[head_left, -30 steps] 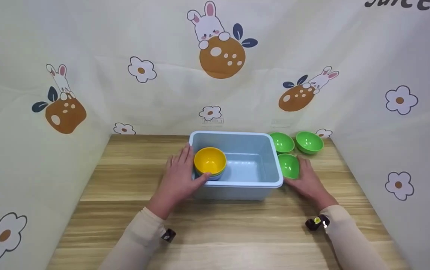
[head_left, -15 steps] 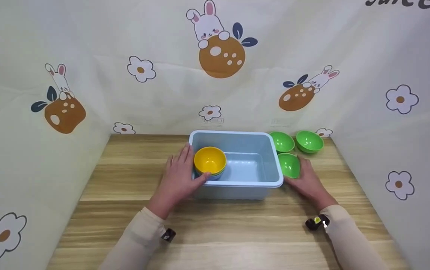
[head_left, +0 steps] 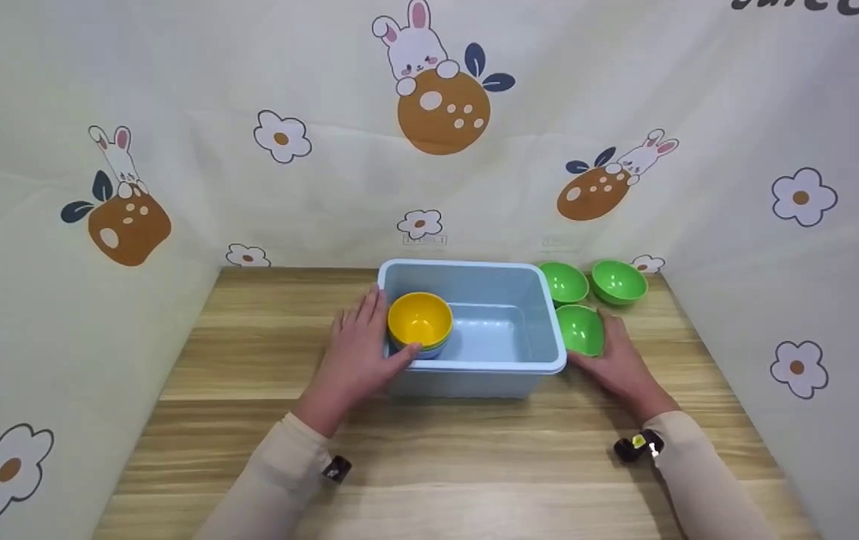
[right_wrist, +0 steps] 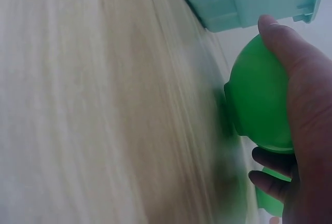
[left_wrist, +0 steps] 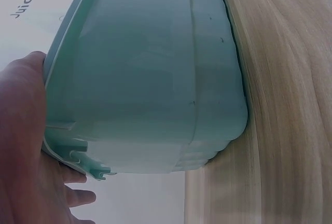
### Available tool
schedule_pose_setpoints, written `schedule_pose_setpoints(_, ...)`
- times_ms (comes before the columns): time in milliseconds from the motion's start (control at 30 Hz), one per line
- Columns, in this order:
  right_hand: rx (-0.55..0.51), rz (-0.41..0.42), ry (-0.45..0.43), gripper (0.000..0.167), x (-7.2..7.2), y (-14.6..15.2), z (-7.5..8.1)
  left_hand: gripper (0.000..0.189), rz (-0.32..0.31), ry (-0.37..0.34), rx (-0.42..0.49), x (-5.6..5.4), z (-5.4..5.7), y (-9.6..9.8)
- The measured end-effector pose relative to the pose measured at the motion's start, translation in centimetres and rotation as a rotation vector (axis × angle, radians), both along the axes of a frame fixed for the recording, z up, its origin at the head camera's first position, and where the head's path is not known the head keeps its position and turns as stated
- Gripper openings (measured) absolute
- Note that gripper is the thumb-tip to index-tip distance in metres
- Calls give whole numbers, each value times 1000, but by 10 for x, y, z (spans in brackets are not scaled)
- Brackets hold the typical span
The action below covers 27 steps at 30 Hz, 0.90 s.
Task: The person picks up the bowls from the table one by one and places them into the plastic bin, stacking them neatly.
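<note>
My left hand point(head_left: 358, 349) grips the front left corner of a light blue plastic bin point(head_left: 493, 366), thumb over the front rim and fingers outside the left side. In the left wrist view the bin's outer wall point(left_wrist: 140, 79) fills the middle. Inside the bin, at its left end, a yellow bowl point(head_left: 420, 321) tops a small stack of bowls. Just right of the bin, my right hand point(head_left: 620, 367) holds a green bowl point(head_left: 581, 330) between thumb and fingers. The right wrist view shows this green bowl point(right_wrist: 262, 97) from outside, tilted, close over a blurred shadow.
Two more green bowls stand behind the held one: one point(head_left: 564, 283) against the bin's right side, another point(head_left: 619, 283) farther right. The wooden table point(head_left: 474, 465) ends at a patterned cloth backdrop point(head_left: 324, 202), which also rises on both sides.
My right hand and the green bowl it holds have shifted very slightly right. The left hand keeps its place on the bin.
</note>
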State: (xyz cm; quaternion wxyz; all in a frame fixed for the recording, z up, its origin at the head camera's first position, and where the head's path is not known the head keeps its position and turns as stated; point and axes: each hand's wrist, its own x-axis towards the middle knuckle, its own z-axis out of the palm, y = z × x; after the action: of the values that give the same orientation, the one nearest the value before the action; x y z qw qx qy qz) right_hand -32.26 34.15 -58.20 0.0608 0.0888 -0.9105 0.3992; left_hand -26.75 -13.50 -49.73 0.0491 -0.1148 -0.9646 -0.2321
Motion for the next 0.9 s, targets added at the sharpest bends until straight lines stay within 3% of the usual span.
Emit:
schedule_pose_setpoints(533,12,-10,39,120,2,7,32,111,-4,3,1,2,-1,-1)
schedule_pose_setpoints(900,32,-30,20,121,6,11,70,111,4,-17,32,2,-1,0)
